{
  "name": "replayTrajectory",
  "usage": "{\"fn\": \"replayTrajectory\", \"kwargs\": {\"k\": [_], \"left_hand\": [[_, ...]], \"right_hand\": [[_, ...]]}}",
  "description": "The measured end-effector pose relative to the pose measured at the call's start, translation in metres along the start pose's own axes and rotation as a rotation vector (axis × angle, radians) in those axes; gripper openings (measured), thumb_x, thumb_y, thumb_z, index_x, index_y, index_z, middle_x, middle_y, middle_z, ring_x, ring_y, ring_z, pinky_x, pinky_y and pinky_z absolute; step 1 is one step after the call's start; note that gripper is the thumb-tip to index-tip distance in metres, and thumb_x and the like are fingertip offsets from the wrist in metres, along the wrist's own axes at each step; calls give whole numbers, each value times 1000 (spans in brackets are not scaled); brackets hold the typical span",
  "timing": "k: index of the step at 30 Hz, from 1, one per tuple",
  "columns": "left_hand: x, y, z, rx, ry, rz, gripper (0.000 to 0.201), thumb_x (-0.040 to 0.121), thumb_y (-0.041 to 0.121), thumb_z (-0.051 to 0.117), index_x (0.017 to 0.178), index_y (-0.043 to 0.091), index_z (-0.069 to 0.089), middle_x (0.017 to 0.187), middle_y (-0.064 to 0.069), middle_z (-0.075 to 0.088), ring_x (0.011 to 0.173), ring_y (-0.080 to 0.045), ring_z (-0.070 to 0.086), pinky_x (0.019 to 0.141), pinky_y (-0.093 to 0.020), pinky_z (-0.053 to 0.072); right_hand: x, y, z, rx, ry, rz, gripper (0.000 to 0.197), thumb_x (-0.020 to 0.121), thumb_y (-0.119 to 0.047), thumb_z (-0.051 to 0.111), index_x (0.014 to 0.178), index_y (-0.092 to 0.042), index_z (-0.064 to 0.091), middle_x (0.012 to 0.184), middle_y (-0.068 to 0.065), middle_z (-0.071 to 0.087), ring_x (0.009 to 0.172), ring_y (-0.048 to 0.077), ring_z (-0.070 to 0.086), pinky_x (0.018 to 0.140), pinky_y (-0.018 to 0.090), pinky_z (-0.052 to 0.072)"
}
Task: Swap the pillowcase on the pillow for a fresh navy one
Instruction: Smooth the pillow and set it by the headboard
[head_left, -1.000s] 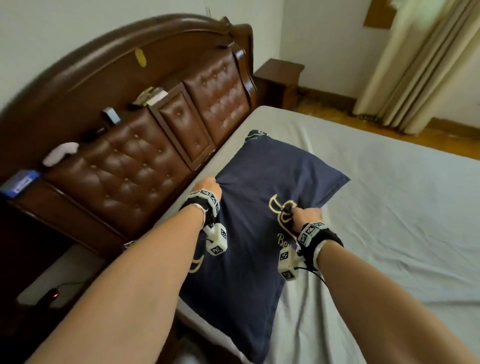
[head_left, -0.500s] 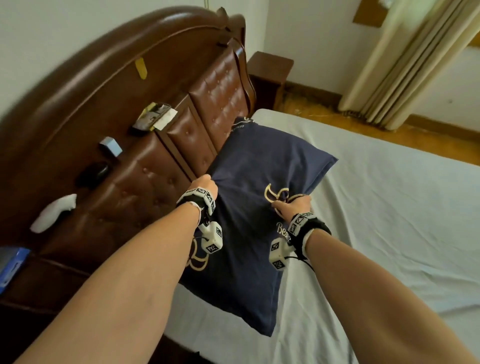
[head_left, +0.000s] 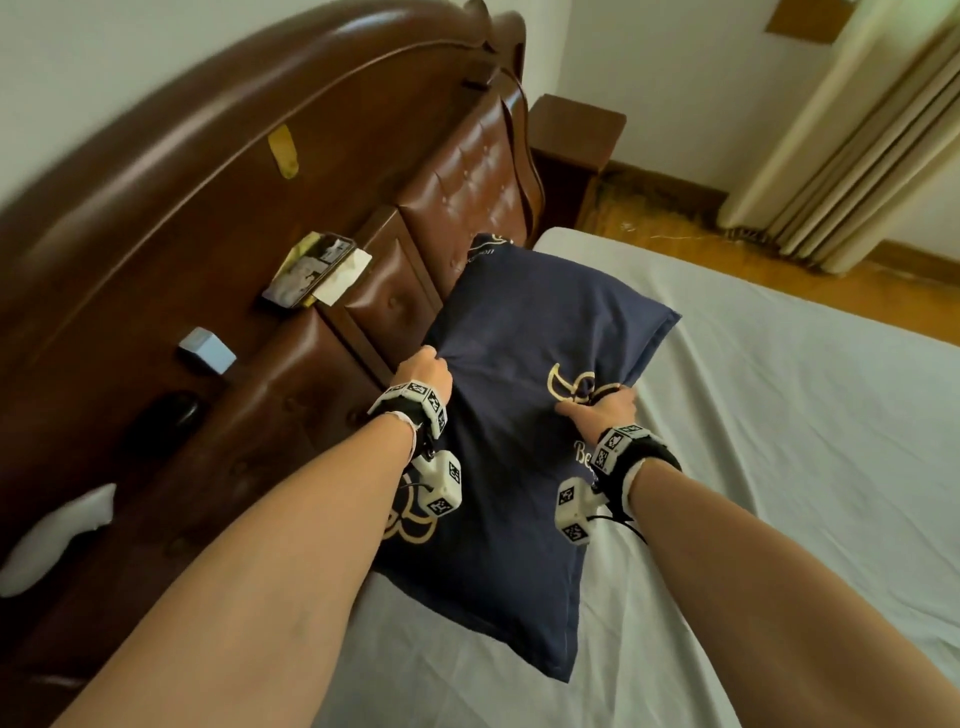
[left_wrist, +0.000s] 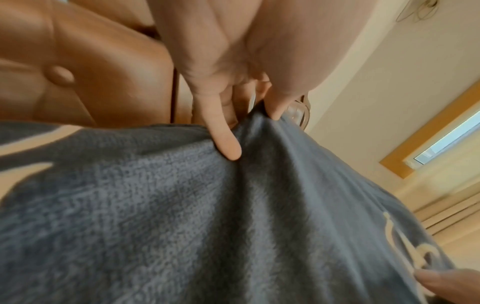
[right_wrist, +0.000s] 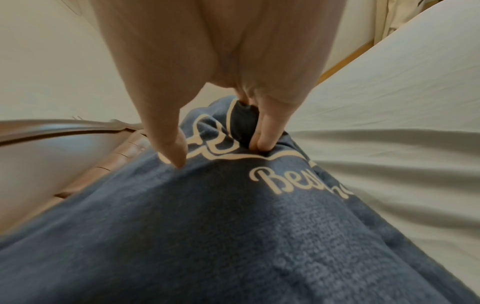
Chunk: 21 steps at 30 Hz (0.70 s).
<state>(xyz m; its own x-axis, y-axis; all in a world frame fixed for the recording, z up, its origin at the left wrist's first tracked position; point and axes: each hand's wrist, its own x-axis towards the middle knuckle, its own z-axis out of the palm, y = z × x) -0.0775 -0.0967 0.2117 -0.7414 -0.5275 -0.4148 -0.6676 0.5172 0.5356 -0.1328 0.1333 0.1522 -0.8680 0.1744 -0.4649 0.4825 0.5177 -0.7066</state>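
A pillow in a navy pillowcase with cream script lies on the bed, its far corner against the headboard. My left hand pinches a fold of the navy fabric on the pillow's left side, between thumb and fingers. My right hand grips a bunched fold of the pillowcase on its right side, by the cream design, with fingers curled into the cloth. Both folds are drawn up into ridges.
The padded brown headboard runs along the left, with a phone and papers, a small box and a white object on its ledge. A grey sheet covers the mattress. A nightstand and curtains stand beyond.
Both hands have carried the pillow up the bed toward the headboard; its far corner now touches the padding. My view has swung left and down.
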Motion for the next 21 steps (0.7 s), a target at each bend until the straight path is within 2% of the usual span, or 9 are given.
{"fn": "replayTrajectory", "kwargs": {"k": [2,3,5,8,10,12,15,17,21], "left_hand": [[30,-7,20,8,-44,-115,39,97,21,50,130,0,47,134,-17,52,124,-32,51,95,-32,45],[41,-13,29,5,-83,-131,51,92,25,59,133,-1,44,137,-17,49,125,-32,50,101,-36,42],[60,-36,52,30,-111,-160,68,86,27,66,142,4,37,142,-14,44,129,-32,46,107,-39,37],[72,-80,89,134,-199,-260,74,86,27,62,150,15,25,149,-11,37,134,-32,39,111,-41,33],[78,-108,111,178,-230,-364,80,86,34,62,152,18,19,151,-12,31,137,-33,35,113,-44,29],[87,-138,133,201,-245,-482,87,83,48,61,152,21,15,152,-15,25,138,-37,30,113,-47,26],[96,-172,155,122,-258,-607,100,82,57,62,154,19,4,157,-18,16,143,-39,22,116,-50,22],[100,-189,171,81,-243,-685,103,81,60,63,154,13,8,157,-19,16,142,-39,24,115,-48,22],[118,-213,195,111,-209,-730,112,66,74,61,151,20,14,155,-18,21,140,-41,27,114,-53,23]], "right_hand": [[32,9,26,-25,-34,5,107,54,-39,88,141,-8,34,133,8,51,120,27,52,99,39,47],[42,14,39,-30,-96,6,116,50,-42,85,147,-11,29,138,9,50,126,28,51,104,44,45],[88,63,78,-63,-213,56,109,48,-41,82,142,-13,36,130,9,57,119,30,58,99,48,49],[96,114,116,-151,-297,152,109,47,-46,86,142,-22,37,129,5,57,110,29,63,89,44,55],[78,133,126,-156,-310,200,104,58,-37,89,144,-19,34,130,0,52,115,29,59,89,38,52],[58,142,133,-159,-322,254,106,63,-37,89,149,-15,30,142,4,50,125,32,53,98,42,48],[52,171,152,-162,-332,369,114,72,-46,84,157,-17,13,158,7,30,142,34,34,114,47,33],[52,187,170,-162,-338,435,119,73,-50,81,158,-22,2,161,6,23,145,35,27,117,48,28],[59,210,204,-176,-328,427,127,72,-56,79,156,-27,-12,163,7,14,145,38,25,118,47,25]]}}
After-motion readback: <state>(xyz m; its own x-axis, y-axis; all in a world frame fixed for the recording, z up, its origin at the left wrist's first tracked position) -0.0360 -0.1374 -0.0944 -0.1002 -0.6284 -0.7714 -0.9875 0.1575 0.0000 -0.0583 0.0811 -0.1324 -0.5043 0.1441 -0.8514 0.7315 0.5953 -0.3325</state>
